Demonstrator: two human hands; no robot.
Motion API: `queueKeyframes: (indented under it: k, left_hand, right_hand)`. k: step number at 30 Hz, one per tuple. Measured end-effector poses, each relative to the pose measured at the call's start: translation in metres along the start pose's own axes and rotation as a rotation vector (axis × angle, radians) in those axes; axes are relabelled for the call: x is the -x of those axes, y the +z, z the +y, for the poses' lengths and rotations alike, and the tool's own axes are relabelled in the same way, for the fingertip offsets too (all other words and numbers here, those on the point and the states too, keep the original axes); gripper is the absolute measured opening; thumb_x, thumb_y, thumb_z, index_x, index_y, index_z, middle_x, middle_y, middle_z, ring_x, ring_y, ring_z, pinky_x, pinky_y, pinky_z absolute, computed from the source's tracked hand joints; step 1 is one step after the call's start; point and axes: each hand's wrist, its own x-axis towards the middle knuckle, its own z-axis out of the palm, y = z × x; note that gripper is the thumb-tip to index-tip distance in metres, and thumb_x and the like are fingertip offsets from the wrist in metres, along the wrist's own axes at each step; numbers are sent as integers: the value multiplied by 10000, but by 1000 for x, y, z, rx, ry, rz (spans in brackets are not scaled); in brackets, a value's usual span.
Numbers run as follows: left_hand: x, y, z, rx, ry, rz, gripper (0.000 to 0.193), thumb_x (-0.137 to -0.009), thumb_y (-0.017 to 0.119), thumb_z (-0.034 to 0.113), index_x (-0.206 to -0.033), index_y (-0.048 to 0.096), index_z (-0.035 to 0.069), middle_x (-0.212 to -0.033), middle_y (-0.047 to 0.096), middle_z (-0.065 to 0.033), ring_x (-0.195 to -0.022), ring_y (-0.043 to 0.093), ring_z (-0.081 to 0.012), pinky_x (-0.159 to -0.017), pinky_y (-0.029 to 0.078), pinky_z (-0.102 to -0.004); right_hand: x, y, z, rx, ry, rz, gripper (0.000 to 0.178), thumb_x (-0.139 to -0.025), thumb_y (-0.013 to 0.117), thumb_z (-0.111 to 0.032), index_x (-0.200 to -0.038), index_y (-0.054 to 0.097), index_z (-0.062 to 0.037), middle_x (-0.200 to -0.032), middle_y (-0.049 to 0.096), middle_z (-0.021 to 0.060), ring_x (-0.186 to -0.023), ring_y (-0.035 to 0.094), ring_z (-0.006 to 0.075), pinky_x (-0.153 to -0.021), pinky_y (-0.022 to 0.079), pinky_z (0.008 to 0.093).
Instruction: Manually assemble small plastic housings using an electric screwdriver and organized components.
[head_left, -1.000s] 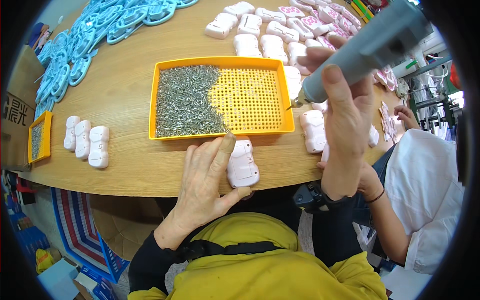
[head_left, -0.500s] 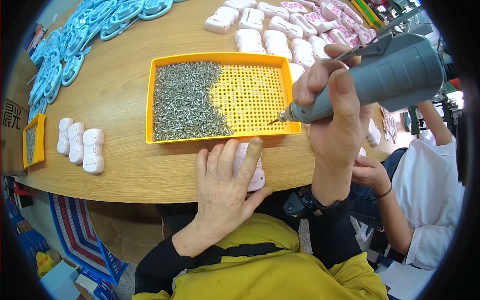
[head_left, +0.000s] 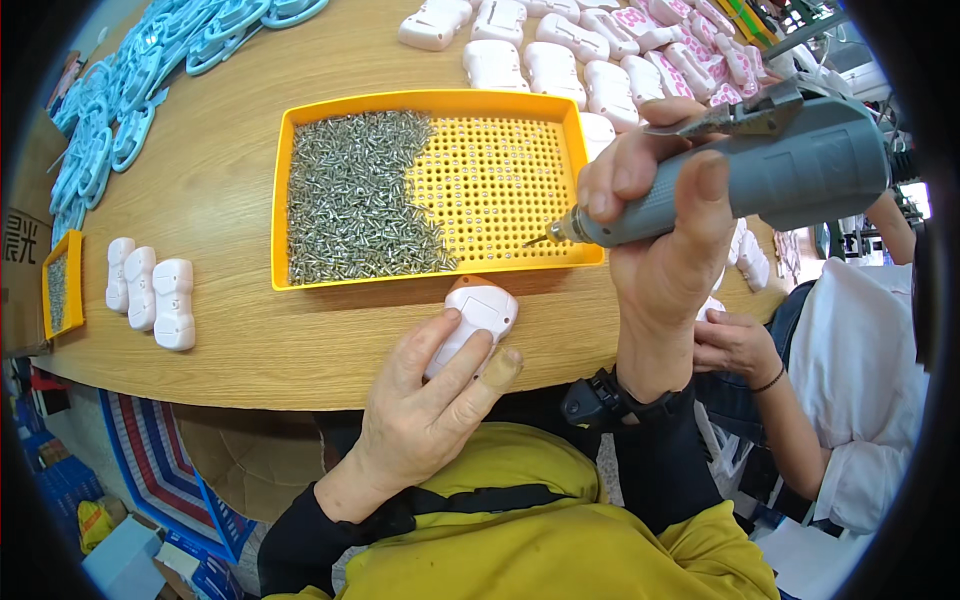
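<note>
My left hand (head_left: 425,405) curls over a white plastic case (head_left: 482,305) with rounded, waisted sides and small screw holes. The case lies tilted on the table, in front of a yellow tray (head_left: 281,200); its lower end is covered by my fingers. In my right hand (head_left: 665,235) is a grey electric screwdriver (head_left: 765,175), held with the bit pointing left. The bit's tip (head_left: 535,241) is over the perforated right part of the tray. Loose silver screws (head_left: 355,200) heap up in the tray's left part, and others sit in the holes.
Three white cases (head_left: 173,305) lie at the left, beside a small yellow screw tray (head_left: 64,285). Blue plastic frames (head_left: 125,100) pile up far left. Many white and pink cases (head_left: 555,70) cover the far right. A co-worker's hand (head_left: 735,350) is close on my right.
My left hand has drawn back and turned the case, uncovering its far end. The screwdriver's tip has shifted slightly left over the tray, still in my right hand.
</note>
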Motion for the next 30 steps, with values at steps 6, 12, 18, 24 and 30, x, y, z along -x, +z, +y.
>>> queueKeyframes:
  k: [6,12,18,24,30]
  left_hand:
    - [-5,0,-3,23,14,-20,471,-750,713,65,-1211,646,135,-1102,651,-80,-1093,560,-339,-867,550,-442]
    - [-1,-9,-7,9,10,-103,520,-728,732,-20,-1217,601,98,-1167,647,-96,-1123,560,-403,-922,516,-453]
    - [3,-15,-10,-5,-34,-51,523,-708,678,-69,-1196,616,108,-1133,628,-100,-1110,564,-404,-926,502,-503]
    - [0,-15,-9,-67,-6,-52,491,-689,675,-53,-1153,650,104,-1128,620,-93,-1130,543,-409,-943,482,-531]
    - [3,-16,-12,-29,-43,-50,471,-696,676,-31,-1141,671,123,-1140,626,-69,-1154,523,-407,-952,487,-512]
  right_hand:
    - [-1,-2,-3,5,39,-14,522,-889,636,-509,-1100,521,-46,-715,503,27,-598,508,149,-588,412,302]
    - [3,5,-1,43,43,-1,501,-894,634,-499,-1076,504,-51,-696,486,29,-580,488,146,-571,406,293]
    - [6,16,-7,149,40,-20,556,-874,643,-540,-1098,504,-51,-698,489,19,-565,487,139,-530,401,281]
    - [-5,15,-22,34,34,-18,687,-857,602,-633,-1179,498,-34,-713,509,4,-573,506,121,-533,405,271]
    - [-3,27,-5,86,84,-118,700,-857,585,-651,-1170,494,-32,-705,506,0,-570,507,124,-548,412,275]
